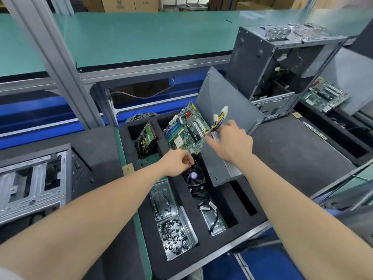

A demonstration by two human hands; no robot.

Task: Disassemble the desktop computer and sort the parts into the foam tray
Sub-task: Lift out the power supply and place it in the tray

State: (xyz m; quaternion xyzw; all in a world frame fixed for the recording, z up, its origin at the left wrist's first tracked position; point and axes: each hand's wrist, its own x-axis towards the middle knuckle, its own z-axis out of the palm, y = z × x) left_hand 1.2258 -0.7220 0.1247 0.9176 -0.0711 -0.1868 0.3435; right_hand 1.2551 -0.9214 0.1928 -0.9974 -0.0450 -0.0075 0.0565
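The foam tray (220,195) holds a green motherboard (185,128) leaning in its far middle pocket. A small board (147,140) stands at its far left, a black cooler fan (193,175) at its centre and a grey power supply (218,164) at its right. A clear box of screws (174,237) sits at its near left. The left grip (177,162) pinches the fan's edge. The right grip (232,142) is curled round the supply's cable bundle (219,120). The opened computer case (282,67) stands beyond the tray's far right corner.

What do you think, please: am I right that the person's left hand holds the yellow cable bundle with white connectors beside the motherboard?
Not quite: the head view shows the right hand, not the left, holding the yellow cable bundle with white connectors beside the motherboard. The left hand grips the cooler fan in the foam tray.
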